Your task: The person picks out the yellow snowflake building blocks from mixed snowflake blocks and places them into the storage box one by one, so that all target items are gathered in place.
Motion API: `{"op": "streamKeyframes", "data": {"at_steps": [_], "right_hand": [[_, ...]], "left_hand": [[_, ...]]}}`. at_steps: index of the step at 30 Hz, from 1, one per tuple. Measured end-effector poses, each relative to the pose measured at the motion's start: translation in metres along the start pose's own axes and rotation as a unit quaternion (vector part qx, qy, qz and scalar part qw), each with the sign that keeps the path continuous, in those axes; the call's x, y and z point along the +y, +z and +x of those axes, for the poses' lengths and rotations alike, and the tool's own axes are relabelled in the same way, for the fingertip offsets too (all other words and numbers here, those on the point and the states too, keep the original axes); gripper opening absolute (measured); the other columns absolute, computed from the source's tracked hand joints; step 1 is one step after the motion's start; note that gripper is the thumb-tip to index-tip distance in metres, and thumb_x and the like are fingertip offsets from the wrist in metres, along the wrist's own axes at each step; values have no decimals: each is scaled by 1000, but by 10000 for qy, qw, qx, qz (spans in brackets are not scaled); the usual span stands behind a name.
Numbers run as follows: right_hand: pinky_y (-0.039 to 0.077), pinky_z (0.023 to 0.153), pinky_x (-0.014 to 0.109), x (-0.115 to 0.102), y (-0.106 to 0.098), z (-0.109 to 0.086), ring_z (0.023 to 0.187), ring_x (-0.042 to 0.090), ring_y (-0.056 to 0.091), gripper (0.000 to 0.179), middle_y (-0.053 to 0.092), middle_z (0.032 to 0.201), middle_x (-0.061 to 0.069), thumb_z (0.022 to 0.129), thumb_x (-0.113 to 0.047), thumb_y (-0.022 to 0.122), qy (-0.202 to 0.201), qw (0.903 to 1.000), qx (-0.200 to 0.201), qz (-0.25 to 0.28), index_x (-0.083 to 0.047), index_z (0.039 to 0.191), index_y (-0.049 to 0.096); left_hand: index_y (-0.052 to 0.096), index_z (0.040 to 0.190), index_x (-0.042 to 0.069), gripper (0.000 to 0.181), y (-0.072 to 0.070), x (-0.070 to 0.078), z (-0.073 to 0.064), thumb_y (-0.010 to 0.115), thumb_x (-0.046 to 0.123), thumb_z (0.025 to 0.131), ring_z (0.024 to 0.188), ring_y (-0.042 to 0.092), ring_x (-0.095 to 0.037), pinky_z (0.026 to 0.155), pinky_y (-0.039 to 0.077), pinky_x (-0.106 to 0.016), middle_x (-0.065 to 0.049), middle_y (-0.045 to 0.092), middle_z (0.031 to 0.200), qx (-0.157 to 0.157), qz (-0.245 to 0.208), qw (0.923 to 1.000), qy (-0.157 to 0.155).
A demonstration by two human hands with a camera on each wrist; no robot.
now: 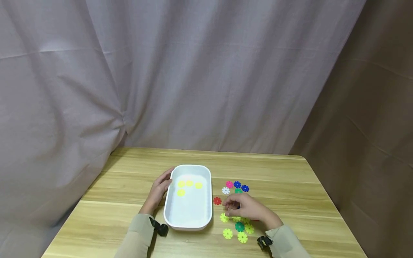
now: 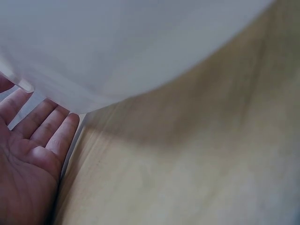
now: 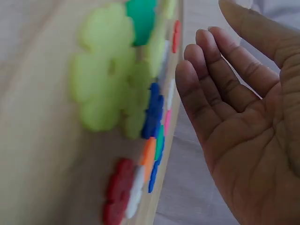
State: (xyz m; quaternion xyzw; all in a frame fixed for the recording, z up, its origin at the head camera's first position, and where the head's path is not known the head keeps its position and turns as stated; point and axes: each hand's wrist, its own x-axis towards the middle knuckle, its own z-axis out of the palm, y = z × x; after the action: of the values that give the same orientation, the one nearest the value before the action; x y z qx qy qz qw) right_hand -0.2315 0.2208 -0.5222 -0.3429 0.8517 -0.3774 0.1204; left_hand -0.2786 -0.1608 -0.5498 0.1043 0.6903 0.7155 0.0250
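A white tray (image 1: 188, 211) lies lengthwise on the wooden table with several yellow snowflake discs (image 1: 189, 183) in its far half. At its left edge, my left hand (image 1: 158, 190) holds the rim, its fingers (image 2: 61, 133) against the outer wall in the left wrist view. To the right of the tray, my right hand (image 1: 242, 207) hovers over a spread of snowflake discs, fingers loosely bent and nothing in them. Yellow discs (image 1: 227, 233) and a green disc (image 1: 240, 227) lie nearer; a red disc (image 1: 217, 201) is left of the fingertips. The hand hides some discs.
Beyond the right hand lie a pink disc (image 1: 229, 184), a white disc (image 1: 225, 190) and blue discs (image 1: 237, 184). An orange disc (image 3: 148, 152) shows in the right wrist view. Grey curtains (image 1: 206, 79) hang behind the table (image 1: 274, 172) and along its sides.
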Motion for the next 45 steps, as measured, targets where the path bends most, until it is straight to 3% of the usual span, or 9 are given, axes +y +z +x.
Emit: {"op": "streamKeyframes", "data": {"at_steps": [4, 10, 14, 20, 25, 27, 34, 45], "right_hand": [[56, 85, 31, 4, 5, -3, 94, 13, 64, 34, 70, 104, -5, 83, -30, 83, 2, 9991, -147, -395, -14, 110, 72], [54, 89, 31, 7, 11, -3, 97, 10, 60, 32, 66, 104, -10, 78, -31, 87, 95, 9978, -366, -535, -21, 106, 72], [53, 87, 28, 6, 13, -2, 95, 8, 59, 29, 64, 102, -10, 79, -28, 86, 44, 9972, -329, -677, -21, 102, 71], [53, 85, 27, 3, 14, -2, 94, 9, 58, 29, 64, 101, -8, 79, -27, 86, -44, 9967, -303, -748, -19, 102, 70], [51, 86, 28, 3, 14, -1, 94, 8, 56, 30, 62, 100, -13, 79, -27, 87, 124, 9958, -294, -857, -24, 102, 67], [51, 85, 28, 3, 15, -1, 93, 9, 56, 30, 61, 99, -13, 79, -27, 87, 165, 9956, -289, -875, -25, 101, 66], [53, 82, 27, 5, 15, 1, 90, 9, 58, 29, 59, 96, -14, 81, -19, 84, 235, 9972, -282, -651, -25, 102, 65], [55, 75, 25, 3, 13, 3, 83, 8, 60, 14, 65, 92, -8, 91, -14, 75, 235, 9996, -163, -28, -19, 101, 67]], "left_hand": [[40, 153, 3, 52, 4, 9, -5, 47, 6, 102, 137, 44, -44, 108, 45, -39, -25, 41, 153, 1, 160, 9999, 35], [44, 153, 10, 51, -2, -15, 5, 48, 8, 102, 137, 46, -38, 109, 43, -40, -20, 44, 152, 122, 21, 9999, -36], [44, 152, 10, 51, -3, -20, 7, 49, 9, 102, 135, 47, -39, 108, 45, -41, -21, 45, 151, 143, -53, 9999, 54], [43, 152, 5, 50, 0, -5, 1, 49, 6, 102, 134, 47, -44, 108, 44, -47, -25, 45, 150, 57, -94, 9999, 6], [41, 152, 2, 51, 2, 10, -5, 48, 5, 102, 135, 45, -46, 108, 45, -41, -27, 42, 152, -17, 26, 10000, 20], [40, 153, 4, 51, 2, 6, -3, 47, 6, 102, 136, 45, -44, 108, 45, -40, -25, 41, 153, -4, 53, 10000, -5], [45, 152, 12, 50, -3, -17, 6, 49, 12, 102, 135, 48, -38, 110, 42, -45, -19, 46, 152, 117, 35, 9999, 35], [47, 151, 13, 50, -3, -20, 7, 51, 13, 101, 134, 50, -36, 107, 45, -41, -19, 49, 150, 155, -9, 9998, 105]]}}
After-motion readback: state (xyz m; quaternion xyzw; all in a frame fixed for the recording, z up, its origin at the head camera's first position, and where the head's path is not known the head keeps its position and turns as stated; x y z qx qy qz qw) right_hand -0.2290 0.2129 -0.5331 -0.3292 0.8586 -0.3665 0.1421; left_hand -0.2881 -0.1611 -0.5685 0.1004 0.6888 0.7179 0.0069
